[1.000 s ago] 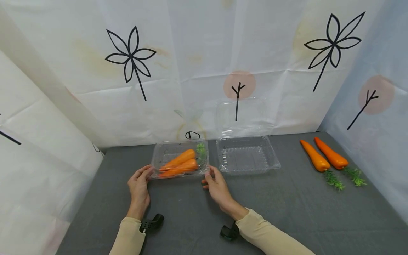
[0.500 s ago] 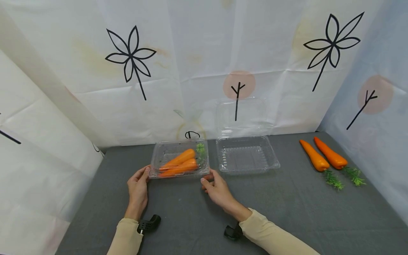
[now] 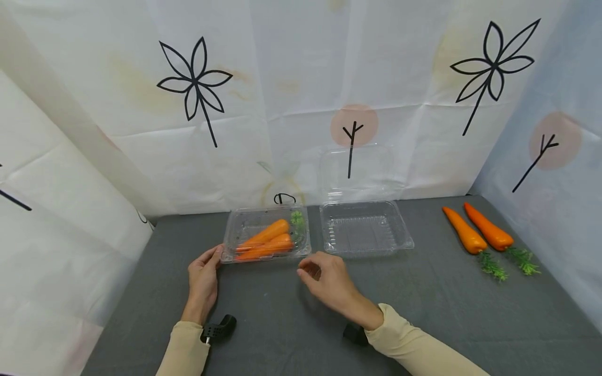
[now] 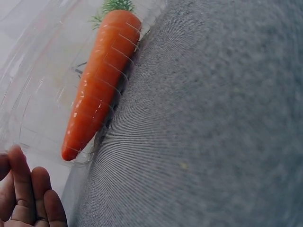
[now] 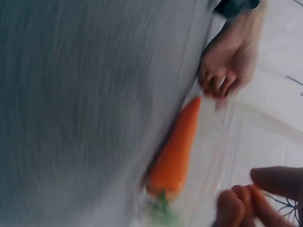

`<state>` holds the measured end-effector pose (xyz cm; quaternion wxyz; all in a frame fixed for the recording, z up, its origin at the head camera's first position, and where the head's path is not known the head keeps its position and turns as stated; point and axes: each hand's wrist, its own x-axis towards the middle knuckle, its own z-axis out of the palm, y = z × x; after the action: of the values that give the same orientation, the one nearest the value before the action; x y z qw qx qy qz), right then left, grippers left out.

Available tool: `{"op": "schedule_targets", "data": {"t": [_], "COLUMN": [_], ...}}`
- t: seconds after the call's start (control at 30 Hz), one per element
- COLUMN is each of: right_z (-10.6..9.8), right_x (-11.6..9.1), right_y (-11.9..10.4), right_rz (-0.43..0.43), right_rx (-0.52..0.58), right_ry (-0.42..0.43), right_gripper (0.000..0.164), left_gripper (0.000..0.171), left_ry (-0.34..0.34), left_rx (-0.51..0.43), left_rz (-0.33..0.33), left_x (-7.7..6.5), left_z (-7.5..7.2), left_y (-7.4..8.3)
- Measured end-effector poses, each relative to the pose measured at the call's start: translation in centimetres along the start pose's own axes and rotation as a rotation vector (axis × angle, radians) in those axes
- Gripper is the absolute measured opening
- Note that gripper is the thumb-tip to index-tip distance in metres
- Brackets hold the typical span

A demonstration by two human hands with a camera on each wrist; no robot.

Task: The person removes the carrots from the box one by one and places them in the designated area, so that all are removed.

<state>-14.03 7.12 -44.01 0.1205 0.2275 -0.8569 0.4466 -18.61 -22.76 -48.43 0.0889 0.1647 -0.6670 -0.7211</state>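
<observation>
My right hand (image 3: 333,286) can pass rightward over the grey cloth (image 3: 447,308), while the closed carrot box (image 3: 246,223) and the open box (image 3: 359,232) stand in its way ahead.

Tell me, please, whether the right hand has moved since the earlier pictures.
Yes, the right hand has shifted rightward, judged against the open container in the head view.

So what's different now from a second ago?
The right grip has let go of the near right corner of the closed container and moved slightly right. The left grip stays at that container's near left corner. The carrots inside, the open container and the two loose carrots haven't moved.
</observation>
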Motion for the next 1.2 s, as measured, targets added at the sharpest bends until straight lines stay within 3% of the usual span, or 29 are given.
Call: {"op": "schedule_targets", "data": {"t": [0.13, 0.27, 0.43, 0.8, 1.0, 1.2], "right_z": [-0.8, -1.3, -1.3, -1.9, -1.6, -1.0], "right_x": [1.5, 2.8, 3.8, 4.7, 4.6, 4.6], "right_y": [0.4, 1.1, 1.9, 2.6, 3.3, 3.7], "right_rz": [-0.204, -0.311, -0.348, -0.307, -0.389, -0.515], "right_rx": [-0.171, -0.324, -0.415, -0.363, -0.349, -0.462], "right_ry": [0.057, 0.038, -0.034, -0.173, -0.146, -0.090], "right_gripper": [0.014, 0.018, 0.015, 0.010, 0.005, 0.007], "left_gripper": [0.039, 0.039, 0.040, 0.037, 0.035, 0.040], "left_ry": [0.001, 0.005, 0.006, 0.015, 0.024, 0.020], "left_rx": [-0.011, -0.007, -0.009, -0.031, -0.047, -0.038], "left_rz": [0.002, 0.010, 0.005, 0.009, 0.019, 0.028], "left_x": [0.1, 0.0, -0.1, 0.0, 0.1, 0.2], "left_z": [-0.1, -0.1, -0.1, 0.0, 0.0, 0.1], "left_y": [-0.1, -0.1, -0.1, -0.3, -0.2, -0.2]}}
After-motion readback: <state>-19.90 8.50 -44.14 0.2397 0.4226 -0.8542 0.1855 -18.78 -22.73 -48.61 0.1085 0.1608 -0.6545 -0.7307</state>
